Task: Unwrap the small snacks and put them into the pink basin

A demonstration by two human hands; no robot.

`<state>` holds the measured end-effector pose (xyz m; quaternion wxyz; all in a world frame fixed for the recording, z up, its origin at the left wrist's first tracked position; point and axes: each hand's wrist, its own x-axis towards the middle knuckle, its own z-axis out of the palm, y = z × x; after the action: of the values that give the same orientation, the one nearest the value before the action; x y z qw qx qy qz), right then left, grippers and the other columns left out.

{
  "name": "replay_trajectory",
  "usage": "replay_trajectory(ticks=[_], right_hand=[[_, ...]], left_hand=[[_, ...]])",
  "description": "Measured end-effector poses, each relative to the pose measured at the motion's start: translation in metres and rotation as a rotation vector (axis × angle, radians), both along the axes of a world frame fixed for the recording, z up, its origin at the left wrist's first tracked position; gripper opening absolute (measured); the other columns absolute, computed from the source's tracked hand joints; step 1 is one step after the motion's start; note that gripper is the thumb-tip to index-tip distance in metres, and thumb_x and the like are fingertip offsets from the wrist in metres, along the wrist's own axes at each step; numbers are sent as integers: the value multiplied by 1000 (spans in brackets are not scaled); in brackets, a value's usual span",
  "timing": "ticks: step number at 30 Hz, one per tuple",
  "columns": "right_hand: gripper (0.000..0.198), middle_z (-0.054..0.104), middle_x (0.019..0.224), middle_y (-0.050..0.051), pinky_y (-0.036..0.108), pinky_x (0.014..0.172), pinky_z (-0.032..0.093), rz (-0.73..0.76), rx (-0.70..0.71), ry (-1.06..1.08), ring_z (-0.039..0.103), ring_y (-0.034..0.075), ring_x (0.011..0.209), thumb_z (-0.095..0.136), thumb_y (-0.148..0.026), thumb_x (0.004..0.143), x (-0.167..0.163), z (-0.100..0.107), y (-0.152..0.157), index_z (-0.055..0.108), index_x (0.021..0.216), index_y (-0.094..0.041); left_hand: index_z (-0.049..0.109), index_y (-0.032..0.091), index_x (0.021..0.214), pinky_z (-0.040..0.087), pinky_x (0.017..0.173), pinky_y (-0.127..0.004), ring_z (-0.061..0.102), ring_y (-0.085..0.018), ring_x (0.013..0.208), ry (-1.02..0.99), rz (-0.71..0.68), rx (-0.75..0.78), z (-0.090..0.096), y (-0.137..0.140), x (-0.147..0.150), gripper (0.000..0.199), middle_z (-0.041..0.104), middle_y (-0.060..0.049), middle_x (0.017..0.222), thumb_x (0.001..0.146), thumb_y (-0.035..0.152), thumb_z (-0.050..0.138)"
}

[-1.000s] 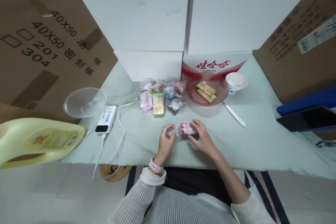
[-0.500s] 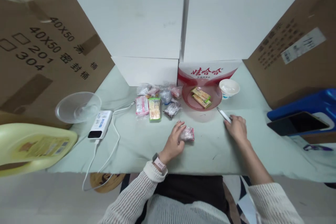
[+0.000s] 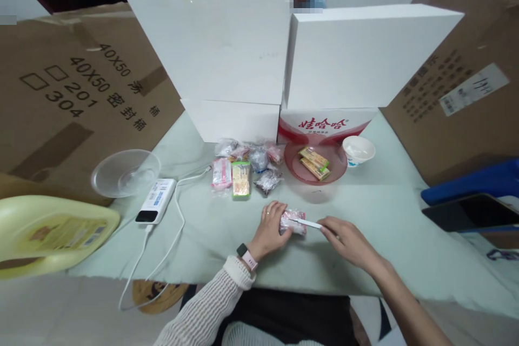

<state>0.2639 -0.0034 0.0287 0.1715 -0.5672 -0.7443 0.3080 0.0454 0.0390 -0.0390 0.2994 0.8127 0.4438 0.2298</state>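
Observation:
My left hand (image 3: 271, 225) is closed on the left side of a small clear-wrapped packet with pink-red edges (image 3: 298, 215), which lies on the table. In my right hand (image 3: 338, 235) is a slim white-handled knife (image 3: 310, 223), its thin dark tip over the top of that packet. Whether the tip has gone through the wrapper I cannot tell. Beyond my hands lie a green-edged packet of crackers (image 3: 241, 181), a pink-and-white packet (image 3: 221, 174) and a dark clear-wrapped packet (image 3: 267, 181), with several more wrapped packets behind them.
A reddish clear bowl (image 3: 290, 173) holds two cracker packets (image 3: 314, 163). Beside it stands a white bowl (image 3: 359, 150). To the left are a clear bowl (image 3: 99, 186), a cabled power bank (image 3: 156, 201) and a yellow jug (image 3: 52, 232). White boxes (image 3: 219, 48) and cartons wall the table.
My right hand has brought the knife leftward from near the reddish bowl to the packet. My left hand stays at the packet. The view has tilted up slightly.

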Motion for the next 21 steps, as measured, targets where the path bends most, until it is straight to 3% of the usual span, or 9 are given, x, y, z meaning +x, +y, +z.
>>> replay_trajectory(ticks=[4, 11, 16, 19, 21], right_hand=[[29, 63, 77, 5, 28, 65, 42, 12, 84, -179, 59, 19, 71, 36, -28, 88, -10, -9, 12, 64, 85, -22], [31, 66, 86, 7, 32, 70, 44, -133, -58, -243, 61, 21, 78, 33, -35, 88, 55, -29, -15, 62, 90, -21], [32, 61, 89, 13, 41, 79, 44, -405, 160, -311, 56, 27, 86, 36, -35, 85, 76, -59, -14, 59, 94, -16], [30, 59, 96, 16, 47, 85, 41, -494, 312, -325, 52, 30, 95, 41, -33, 82, 62, -67, -8, 58, 98, -15], [32, 57, 106, 14, 48, 90, 39, -429, 363, -198, 49, 30, 103, 44, -35, 83, 40, -64, -5, 56, 107, -18]], left_hand=[[46, 16, 122, 22, 106, -54, 31, -31, 127, 12, 18, 22, -2, 2, -3, 56, 48, -14, 125, 70, 30, 62], [44, 16, 123, 24, 105, -54, 33, -32, 126, -17, 10, 85, 9, 0, -2, 55, 46, -15, 126, 72, 28, 60], [49, 22, 120, 30, 102, -52, 35, -32, 123, -54, -3, 117, 19, -14, 11, 59, 46, -12, 125, 66, 35, 70], [56, 24, 113, 35, 100, -49, 40, -27, 119, -148, 61, 44, 15, -19, 13, 33, 49, -10, 122, 80, 24, 56], [59, 22, 110, 37, 99, -44, 45, -23, 116, -295, 144, -38, 12, -20, 9, 27, 50, -10, 121, 87, 23, 44]])
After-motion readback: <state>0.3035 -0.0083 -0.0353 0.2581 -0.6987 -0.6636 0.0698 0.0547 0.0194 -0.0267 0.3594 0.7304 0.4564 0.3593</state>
